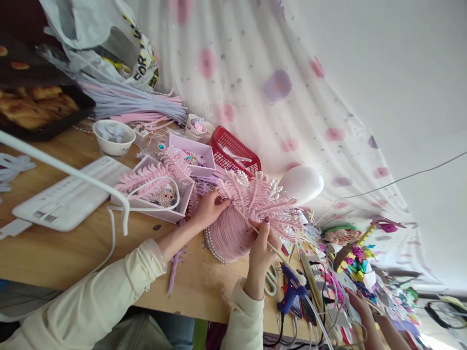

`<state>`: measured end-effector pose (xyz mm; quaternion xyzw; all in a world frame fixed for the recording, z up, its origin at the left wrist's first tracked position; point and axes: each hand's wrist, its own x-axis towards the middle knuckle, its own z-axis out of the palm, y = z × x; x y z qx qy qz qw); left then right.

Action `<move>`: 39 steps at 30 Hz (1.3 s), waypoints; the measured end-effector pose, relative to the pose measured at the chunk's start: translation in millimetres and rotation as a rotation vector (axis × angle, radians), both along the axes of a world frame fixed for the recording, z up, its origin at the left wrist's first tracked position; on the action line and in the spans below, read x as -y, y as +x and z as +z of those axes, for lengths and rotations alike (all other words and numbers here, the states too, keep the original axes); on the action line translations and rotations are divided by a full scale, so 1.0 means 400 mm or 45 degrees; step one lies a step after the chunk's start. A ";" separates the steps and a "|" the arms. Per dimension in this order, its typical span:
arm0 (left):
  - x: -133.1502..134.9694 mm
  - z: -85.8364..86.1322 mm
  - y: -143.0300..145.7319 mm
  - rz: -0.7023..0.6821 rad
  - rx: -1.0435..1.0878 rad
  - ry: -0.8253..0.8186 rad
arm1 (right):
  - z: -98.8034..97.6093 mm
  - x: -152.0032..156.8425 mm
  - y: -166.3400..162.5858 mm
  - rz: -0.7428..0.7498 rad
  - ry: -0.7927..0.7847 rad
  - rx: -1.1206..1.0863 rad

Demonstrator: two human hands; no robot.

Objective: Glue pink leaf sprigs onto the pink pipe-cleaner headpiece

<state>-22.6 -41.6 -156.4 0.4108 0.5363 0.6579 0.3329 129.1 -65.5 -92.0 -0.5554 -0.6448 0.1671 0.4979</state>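
A pink crown-like piece (231,233) stands on the table, its base wound in pink strands with a pearl trim at the bottom edge. Pink fuzzy fronds (248,197) and white pearl sprays rise from its top. At the left side of those fronds, my left hand (209,211) has its fingers pinched against the rim of the piece. My right hand (263,245) is closed around a thin wooden stick (278,252), whose far end reaches the band under the fronds. What, if anything, sits between my left fingertips is too small to make out.
Left of the piece are bead boxes (175,214), a white power bank (69,199) and a white bowl (114,138). A red basket (237,150) and white egg-shaped form (302,184) stand behind. Right are scissors (270,281), a glue gun (291,288) and another person's hand (359,306).
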 end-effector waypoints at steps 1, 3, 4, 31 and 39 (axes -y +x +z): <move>0.000 0.000 0.000 0.003 0.003 0.000 | -0.004 0.003 0.003 0.002 -0.008 -0.085; 0.000 0.000 0.000 0.003 0.008 0.001 | -0.014 0.007 0.011 0.008 -0.008 -0.273; 0.000 0.000 -0.001 0.002 0.010 0.001 | -0.018 0.009 0.015 0.001 -0.001 -0.352; 0.010 0.007 0.005 -0.038 0.099 -0.046 | -0.050 0.016 0.010 -0.055 0.045 -0.236; 0.014 0.010 0.006 -0.045 0.151 -0.044 | -0.024 0.002 0.009 -0.007 -0.016 -0.373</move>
